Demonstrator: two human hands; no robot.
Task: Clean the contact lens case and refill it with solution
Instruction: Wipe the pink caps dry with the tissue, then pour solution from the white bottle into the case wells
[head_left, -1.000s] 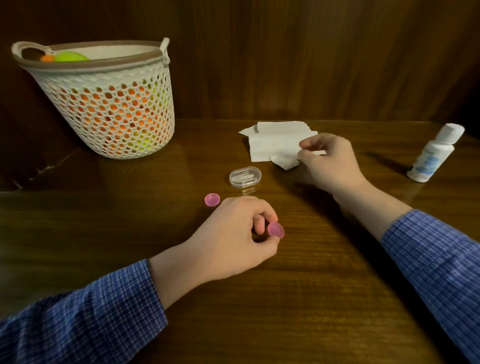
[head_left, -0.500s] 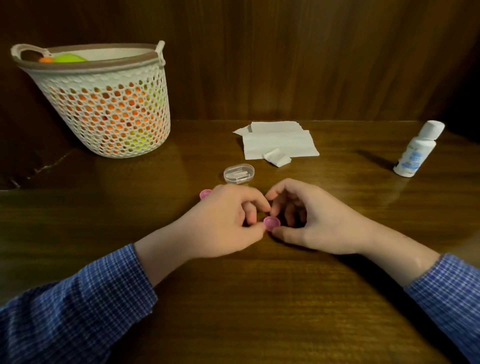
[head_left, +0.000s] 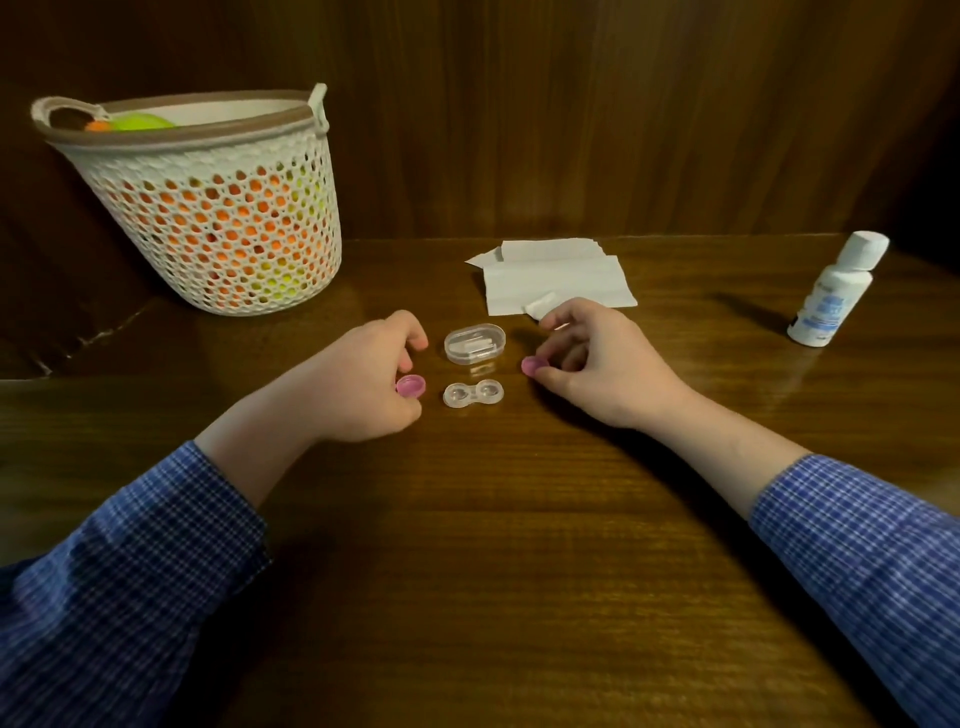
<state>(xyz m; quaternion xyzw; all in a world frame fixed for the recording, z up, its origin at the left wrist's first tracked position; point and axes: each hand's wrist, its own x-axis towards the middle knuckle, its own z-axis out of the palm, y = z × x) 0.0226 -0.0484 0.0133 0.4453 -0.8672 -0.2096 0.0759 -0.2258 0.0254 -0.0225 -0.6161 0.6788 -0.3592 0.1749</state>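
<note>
A clear two-well lens case (head_left: 473, 396) lies uncapped on the wooden table between my hands. My left hand (head_left: 363, 384) pinches a pink cap (head_left: 410, 386) just left of the case. My right hand (head_left: 597, 371) pinches a second pink cap (head_left: 534, 366) to the case's right. A small clear oval box (head_left: 474, 342) sits just behind the case. The white solution bottle (head_left: 834, 291) stands capped at the far right. White tissues (head_left: 556, 278) lie behind my right hand, with a small wad (head_left: 540, 305) at their front edge.
A white mesh basket (head_left: 218, 208) with orange and green things inside stands at the back left. A dark wooden wall runs behind the table (head_left: 493, 545).
My hands have drawn apart and the clear case now lies uncovered between them. My right hand took the cap my left was holding; my left hand has picked up the other cap.
</note>
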